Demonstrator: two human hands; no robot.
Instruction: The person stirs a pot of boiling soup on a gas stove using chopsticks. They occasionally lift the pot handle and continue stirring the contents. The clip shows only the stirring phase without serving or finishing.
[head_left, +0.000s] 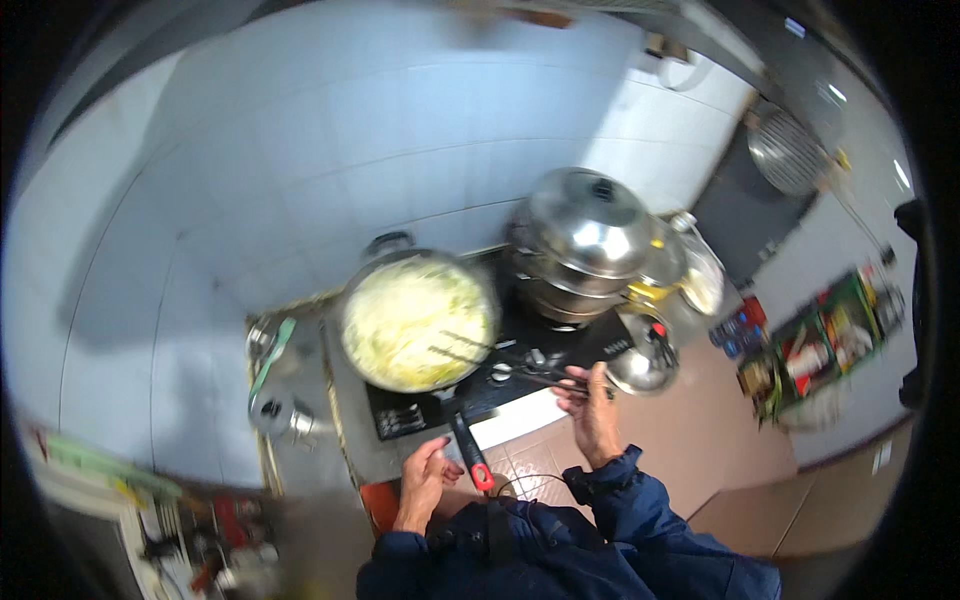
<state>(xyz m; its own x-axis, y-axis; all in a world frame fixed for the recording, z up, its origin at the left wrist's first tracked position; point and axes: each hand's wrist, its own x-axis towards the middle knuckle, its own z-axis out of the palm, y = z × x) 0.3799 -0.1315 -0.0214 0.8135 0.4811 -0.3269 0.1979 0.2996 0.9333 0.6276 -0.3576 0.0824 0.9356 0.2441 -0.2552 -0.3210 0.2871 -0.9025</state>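
Note:
A wok (416, 322) full of pale, shredded greenish food sits on the left side of a black gas cooktop (397, 421). My right hand (592, 412) holds a pair of dark chopsticks (517, 367), whose tips reach over the food. Beside the wok's black and red handle (474, 457) is my left hand (429, 476), fingers partly curled and nothing seen in them; it does not appear to grip the handle. A stacked metal steamer (581, 240) with a domed lid stands on the cooktop's right side.
A metal lid (642, 367) lies right of the cooktop. A green utensil (274, 352) and a metal canister (289, 418) stand on the left counter. Bags and a yellow container (649, 292) are behind the lid. A rack with groceries (825, 341) stands at the right wall.

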